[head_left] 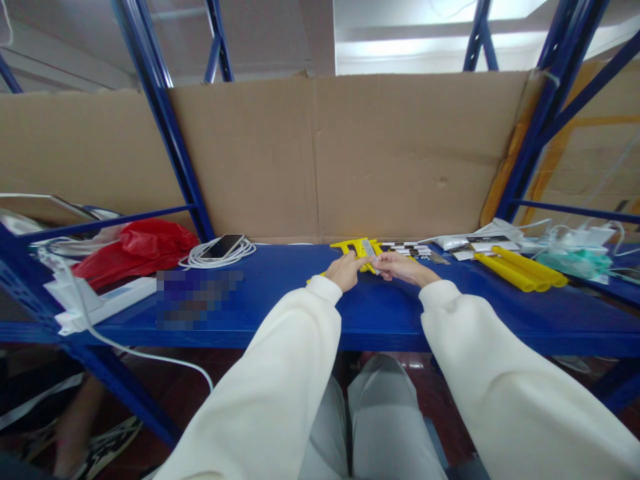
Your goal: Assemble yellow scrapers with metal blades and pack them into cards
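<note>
Near the back of the blue shelf, my two hands meet at a yellow plastic tool part (353,247) with a wide crosspiece. My left hand (344,272) is closed on its near side, and the fingers cover some of it. A small flat grey plate (369,249) lies against the yellow part. My right hand (400,267) pinches near the lower end of this plate, with thumb and fingers together. The fingertips hide exactly how plate and part touch. Just behind the right hand lies a black-and-white checked strip (400,247).
Several yellow tubes (520,267) lie at the right beside plastic-wrapped packets (480,241). To the left are a phone (224,245) on a coiled white cable (200,259), a red plastic bag (145,250) and a white power strip (120,300). Cardboard (400,153) walls the back; blue posts (170,133) flank it.
</note>
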